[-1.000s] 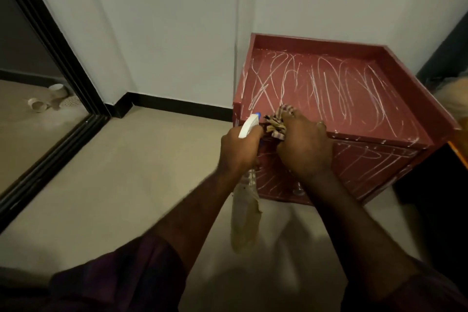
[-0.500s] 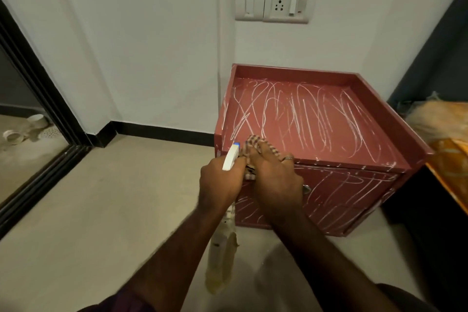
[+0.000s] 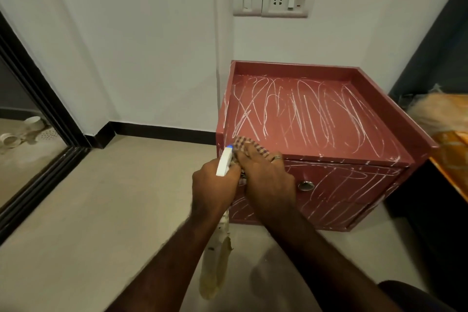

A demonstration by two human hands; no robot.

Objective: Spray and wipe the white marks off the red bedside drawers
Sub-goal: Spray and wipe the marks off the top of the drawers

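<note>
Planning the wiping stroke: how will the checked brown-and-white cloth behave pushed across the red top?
Probably floppy: the checked brown-and-white cloth bunches under the right hand. Likely light, being thin. It may ruck up rather than slide flat on the red bedside drawers.

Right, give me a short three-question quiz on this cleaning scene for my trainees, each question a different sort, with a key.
1. True or false: the left hand grips the spray bottle.
2. Where on the red bedside drawers does the right hand hold the checked cloth?
A) the front-left corner of the top
B) the back rim
C) the lower drawer front
3. Fill in: the drawers' top is covered in white ____.

Key: 1 true; 2 A; 3 marks.
</note>
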